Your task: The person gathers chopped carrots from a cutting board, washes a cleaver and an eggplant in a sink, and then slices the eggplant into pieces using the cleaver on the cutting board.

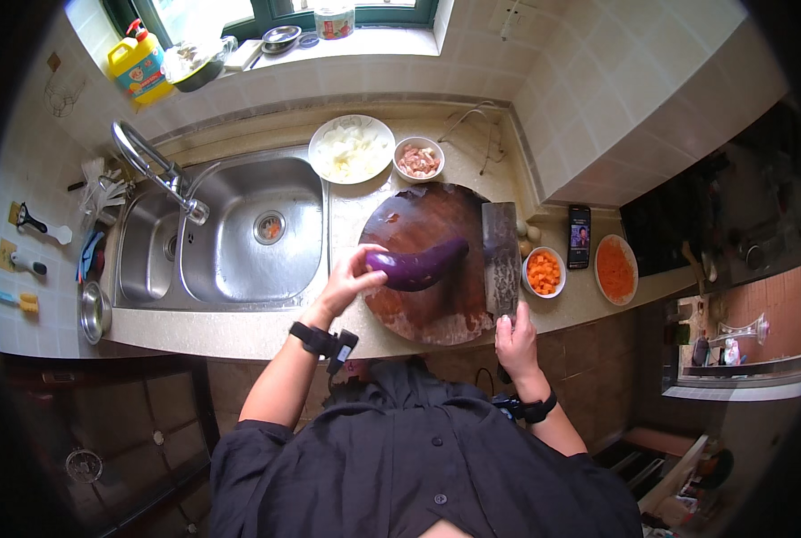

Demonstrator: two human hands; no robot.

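A whole purple eggplant (417, 267) lies across a round wooden chopping board (427, 212), its tapered end towards the right. My left hand (352, 279) grips the thick left end between thumb and fingers. In my right hand (518, 343) is the handle of a broad Chinese cleaver (501, 259). The dark, stained blade points away from me over the board's right edge, apart from the eggplant. My palm and fingers hide most of the handle.
Behind the board are a plate of chopped pale vegetable (352, 149) and a bowl of cut meat (418, 161). Rightward stand a bowl of diced carrot (543, 272), a phone (578, 237) and a plate of orange shreds (616, 270). A steel double sink (252, 269) lies left.
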